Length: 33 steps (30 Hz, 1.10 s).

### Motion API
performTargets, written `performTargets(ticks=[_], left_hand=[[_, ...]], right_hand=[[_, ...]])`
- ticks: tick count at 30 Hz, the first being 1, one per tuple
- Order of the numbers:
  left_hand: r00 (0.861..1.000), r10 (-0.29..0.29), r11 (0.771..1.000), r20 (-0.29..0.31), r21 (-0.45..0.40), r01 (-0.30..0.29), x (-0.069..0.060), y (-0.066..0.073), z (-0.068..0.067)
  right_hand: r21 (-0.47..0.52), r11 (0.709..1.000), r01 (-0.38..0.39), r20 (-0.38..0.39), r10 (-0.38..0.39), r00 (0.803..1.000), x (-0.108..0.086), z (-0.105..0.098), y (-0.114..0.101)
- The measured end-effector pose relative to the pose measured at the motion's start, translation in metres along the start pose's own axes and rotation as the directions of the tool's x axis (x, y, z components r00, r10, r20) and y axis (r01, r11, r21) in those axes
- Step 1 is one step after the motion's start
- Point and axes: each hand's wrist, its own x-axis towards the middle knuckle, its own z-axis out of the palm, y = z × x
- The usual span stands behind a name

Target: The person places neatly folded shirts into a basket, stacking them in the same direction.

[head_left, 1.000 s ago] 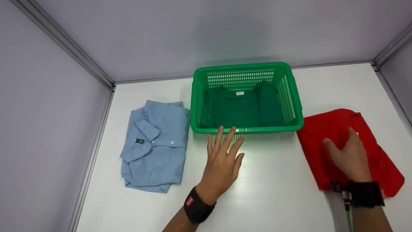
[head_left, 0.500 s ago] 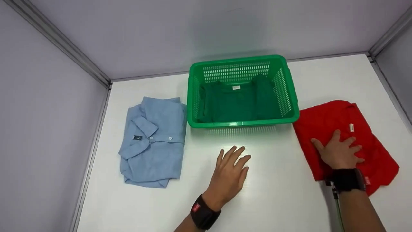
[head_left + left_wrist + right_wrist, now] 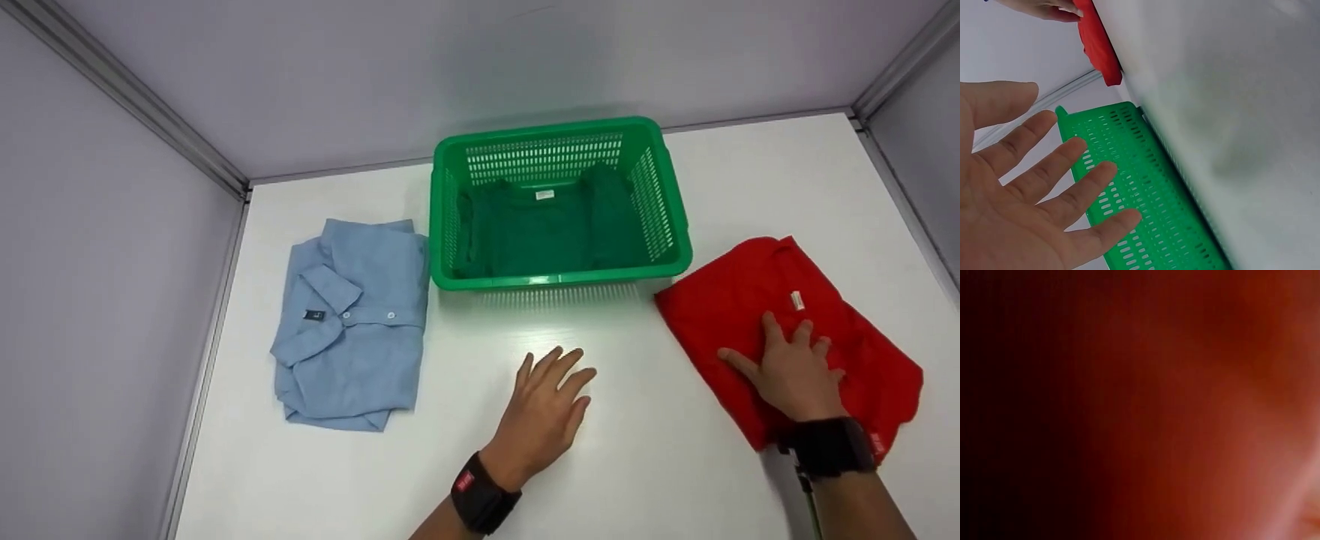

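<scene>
Red garment [image 3: 754,300] lies on the counter [image 3: 637,465] right of the green basket [image 3: 559,280], beneath the right hand [image 3: 799,377], fingers spread, seemingly being straightened, while the left hand [image 3: 544,416] hovers, fingers apart; lifting would call for gripping its edges.

Red garment [image 3: 724,319] is laid flat on the white table [image 3: 637,457], folded into a skewed, lightly creased block. White label [image 3: 797,301] is exposed on top; left corner is set near the green basket [image 3: 517,283].
</scene>
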Motion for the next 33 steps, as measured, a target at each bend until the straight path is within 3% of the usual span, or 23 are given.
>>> performTargets(ticks=[10, 22, 33], left_hand=[[0.999, 0.003, 1.000, 0.039, -0.011, -0.002, -0.003, 0.004, 0.004], [0.997, 0.024, 1.000, 0.069, -0.001, -0.024, -0.001, 0.008, 0.005], [0.973, 0.004, 1.000, 0.233, 0.017, -0.009, 0.002, 0.017, 0.013]], right_hand=[[-0.058, 0.996, 0.068, 0.097, -0.062, 0.993, -0.029, 0.014, 0.004], [-0.082, 0.980, 0.181, 0.118, -0.171, 0.978, -0.056, 0.027, -0.007], [-0.096, 0.957, 0.272, 0.127, -0.260, 0.957, -0.066, 0.036, -0.032]])
